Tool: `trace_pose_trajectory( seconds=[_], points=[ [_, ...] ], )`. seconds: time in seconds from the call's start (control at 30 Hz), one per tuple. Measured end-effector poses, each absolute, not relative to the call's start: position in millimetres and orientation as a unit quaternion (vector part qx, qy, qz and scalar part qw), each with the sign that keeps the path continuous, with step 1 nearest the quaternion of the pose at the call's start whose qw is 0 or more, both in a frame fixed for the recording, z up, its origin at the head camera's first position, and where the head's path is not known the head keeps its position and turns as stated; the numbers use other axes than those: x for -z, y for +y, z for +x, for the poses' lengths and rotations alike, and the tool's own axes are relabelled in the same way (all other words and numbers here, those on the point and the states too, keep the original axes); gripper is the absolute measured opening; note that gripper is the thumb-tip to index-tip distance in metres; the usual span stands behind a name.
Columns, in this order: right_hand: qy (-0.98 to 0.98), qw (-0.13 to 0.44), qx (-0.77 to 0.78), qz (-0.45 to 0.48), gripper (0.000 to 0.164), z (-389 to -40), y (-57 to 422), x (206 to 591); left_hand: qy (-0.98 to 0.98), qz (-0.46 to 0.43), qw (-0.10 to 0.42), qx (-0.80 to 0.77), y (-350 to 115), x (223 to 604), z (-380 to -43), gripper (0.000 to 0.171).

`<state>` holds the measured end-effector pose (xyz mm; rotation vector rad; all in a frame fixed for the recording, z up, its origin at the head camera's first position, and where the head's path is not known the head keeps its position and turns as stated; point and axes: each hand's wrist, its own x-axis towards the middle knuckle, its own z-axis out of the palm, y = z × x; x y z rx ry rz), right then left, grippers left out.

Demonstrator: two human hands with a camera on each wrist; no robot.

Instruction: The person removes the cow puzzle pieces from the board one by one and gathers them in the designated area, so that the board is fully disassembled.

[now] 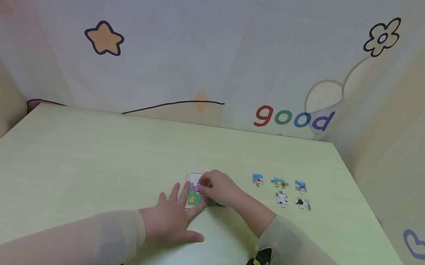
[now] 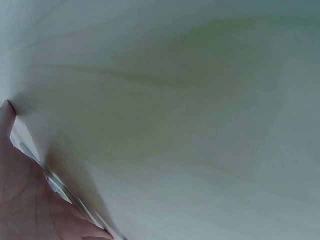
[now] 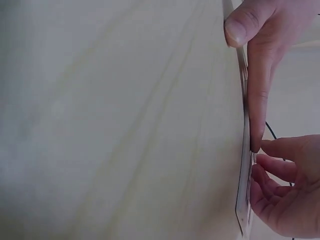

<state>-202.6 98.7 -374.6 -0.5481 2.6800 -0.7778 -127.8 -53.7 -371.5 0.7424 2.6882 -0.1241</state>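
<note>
A small picture puzzle (image 1: pixel 192 199) with green and pink print lies on a pale board (image 1: pixel 194 176); the hands cover much of both. My left hand (image 1: pixel 173 219) rests with fingers spread, index fingertip at the puzzle's lower edge and thumb out on the table. From above, my right hand (image 1: pixel 223 188) pinches a puzzle piece at the puzzle, its fingers curled and the piece mostly hidden. In the right wrist view, the right fingers (image 3: pixel 280 170) sit low over the thin board (image 3: pixel 243 175), close to the left index fingertip.
Several loose puzzle pieces lie on the right: a blue one (image 1: pixel 257 179), a green one (image 1: pixel 279 182), another blue one (image 1: pixel 300 186), a white one (image 1: pixel 282 199) and a black-and-white one (image 1: pixel 302 203). A printed cloth (image 1: pixel 189 61) hangs behind the table (image 1: pixel 97 155).
</note>
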Motion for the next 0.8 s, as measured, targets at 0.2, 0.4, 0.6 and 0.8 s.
trace_pose_trajectory(
  seconds=[0.2, 0.4, 0.6, 0.8],
  points=[
    [0.927, 0.142, 0.308, -0.157, 0.009, -209.0, 97.1, 377.2, 0.948, 0.264, 0.169, 0.049, -54.5, 371.5, -127.2, 0.081],
    [0.925, 0.142, 0.32, -0.147, 0.012, -213.0, 97.8, 382.1, 0.948, 0.263, 0.174, 0.045, -54.6, 372.9, -127.6, 0.083],
    [0.926, 0.143, 0.312, -0.155, 0.012, -211.8, 97.8, 381.8, 0.951, 0.257, 0.169, 0.046, -55.0, 375.8, -127.5, 0.094],
    [0.925, 0.137, 0.318, -0.157, 0.01, -210.1, 99.0, 381.4, 0.952, 0.256, 0.163, 0.048, -54.3, 376.4, -127.3, 0.097]
  ],
)
